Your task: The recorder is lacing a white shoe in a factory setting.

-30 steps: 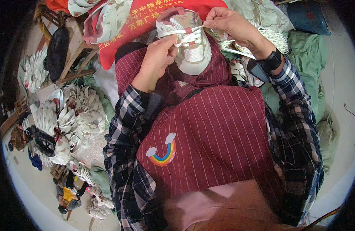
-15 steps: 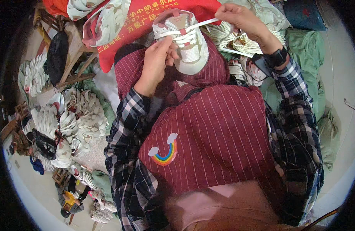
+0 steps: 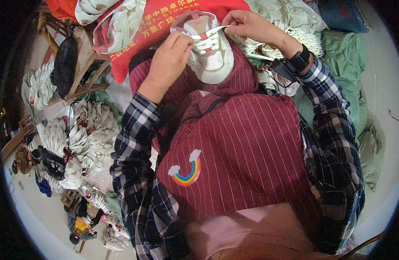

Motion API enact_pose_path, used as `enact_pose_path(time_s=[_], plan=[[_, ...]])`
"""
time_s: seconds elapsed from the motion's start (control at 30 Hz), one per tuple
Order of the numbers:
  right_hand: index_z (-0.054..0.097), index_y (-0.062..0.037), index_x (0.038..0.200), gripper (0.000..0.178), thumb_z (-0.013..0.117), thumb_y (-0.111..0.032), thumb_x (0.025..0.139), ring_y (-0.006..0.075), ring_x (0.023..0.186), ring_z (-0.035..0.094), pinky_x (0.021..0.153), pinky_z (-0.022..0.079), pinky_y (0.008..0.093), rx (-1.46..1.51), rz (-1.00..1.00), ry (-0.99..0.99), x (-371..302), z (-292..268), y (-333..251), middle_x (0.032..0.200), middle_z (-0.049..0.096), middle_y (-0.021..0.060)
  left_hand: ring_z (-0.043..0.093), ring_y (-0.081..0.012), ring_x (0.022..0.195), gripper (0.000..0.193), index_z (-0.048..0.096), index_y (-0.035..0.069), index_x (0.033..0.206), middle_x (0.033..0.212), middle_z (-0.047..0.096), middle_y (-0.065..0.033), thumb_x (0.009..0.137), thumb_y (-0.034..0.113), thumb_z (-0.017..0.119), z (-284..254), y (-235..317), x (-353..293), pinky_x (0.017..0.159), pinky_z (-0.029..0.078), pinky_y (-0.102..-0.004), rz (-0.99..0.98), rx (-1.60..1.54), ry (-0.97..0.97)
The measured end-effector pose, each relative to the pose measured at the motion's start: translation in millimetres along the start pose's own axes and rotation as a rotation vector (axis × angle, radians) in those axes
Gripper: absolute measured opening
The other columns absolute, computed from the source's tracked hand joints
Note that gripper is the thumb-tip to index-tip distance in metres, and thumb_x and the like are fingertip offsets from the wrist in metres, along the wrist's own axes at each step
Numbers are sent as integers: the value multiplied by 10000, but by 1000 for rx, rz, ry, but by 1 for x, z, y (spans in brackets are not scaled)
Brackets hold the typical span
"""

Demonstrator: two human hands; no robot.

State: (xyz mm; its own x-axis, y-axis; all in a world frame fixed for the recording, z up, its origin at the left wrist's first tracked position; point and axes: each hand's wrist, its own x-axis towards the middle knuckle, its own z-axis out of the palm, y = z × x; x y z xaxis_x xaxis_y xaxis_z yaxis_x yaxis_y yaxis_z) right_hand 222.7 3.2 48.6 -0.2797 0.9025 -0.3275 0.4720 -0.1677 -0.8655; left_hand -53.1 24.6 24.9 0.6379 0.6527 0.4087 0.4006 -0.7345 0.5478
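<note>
A white sneaker [image 3: 216,69] with a pink lining rests on my knees, toe toward me, on the maroon striped apron [image 3: 234,147]. Flat white shoelace [image 3: 214,31] crosses its tongue in several rows. My right hand [image 3: 253,29] pinches the lace at the shoe's upper right, between thumb and forefinger. At the left side of the shoe's opening, my left hand [image 3: 169,63] has its fingers closed on lace beside the eyelets; the fingertips are partly hidden by the back of the hand.
Another white and pink sneaker [image 3: 119,28] lies on a red cloth [image 3: 165,21] at upper left. A bundle of white laces [image 3: 301,43] sits beyond my right wrist. Piled shoes [image 3: 84,134] fill the left floor; green sacks [image 3: 344,78] stand right. A person [image 3: 81,225] is at lower left.
My right hand has moved left and closer to the shoe, shortening the stretch of lace it holds. My left hand has shifted slightly left and up, its fingers now folded at the shoe's edge.
</note>
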Motion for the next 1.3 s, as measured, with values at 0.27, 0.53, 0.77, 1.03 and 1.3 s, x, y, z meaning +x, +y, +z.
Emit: enact_pose_path(time_s=[0.27, 0.53, 0.77, 1.03, 1.3], plan=[[610, -57, 1044, 200, 603, -220, 928, 37, 717, 514, 604, 445, 204, 48, -14, -66, 10, -3, 3, 847, 580, -36, 582, -354, 845, 187, 530, 53, 970, 952, 528, -141, 822, 107, 630, -17, -6, 18, 724, 492, -443, 234, 62, -288], [656, -88, 786, 230, 650, -289, 898, 39, 590, 473, 502, 353, 208, 104, -19, 50, 10, 14, -6, 656, 526, -63, 546, -327, 851, 194, 498, -3, 938, 928, 532, -161, 801, -23, 634, 29, -1, -3, 758, 469, -391, -15, 5, 159], [588, -118, 674, 280, 663, -288, 884, 20, 487, 362, 449, 259, 203, 570, 111, 123, -6, -13, 5, 580, 441, -83, 559, -237, 828, 202, 496, 3, 965, 942, 534, -138, 831, -12, 647, 38, -1, -10, 701, 483, -324, -103, -112, 206], [636, -66, 1050, 210, 644, -121, 848, 159, 759, 605, 679, 491, 281, -285, -510, 261, -2, -8, -4, 901, 610, 37, 540, -61, 686, 173, 561, 14, 932, 889, 535, -27, 824, 29, 695, 27, -8, -17, 614, 472, -214, -410, -190, 196], [580, -67, 974, 224, 675, -29, 774, 265, 913, 598, 745, 490, 368, -671, -556, 67, 4, 15, -23, 1004, 544, 57, 553, -79, 641, 173, 540, -9, 955, 794, 597, -47, 852, 61, 661, 14, 6, 3, 542, 449, -221, -618, -647, 190]])
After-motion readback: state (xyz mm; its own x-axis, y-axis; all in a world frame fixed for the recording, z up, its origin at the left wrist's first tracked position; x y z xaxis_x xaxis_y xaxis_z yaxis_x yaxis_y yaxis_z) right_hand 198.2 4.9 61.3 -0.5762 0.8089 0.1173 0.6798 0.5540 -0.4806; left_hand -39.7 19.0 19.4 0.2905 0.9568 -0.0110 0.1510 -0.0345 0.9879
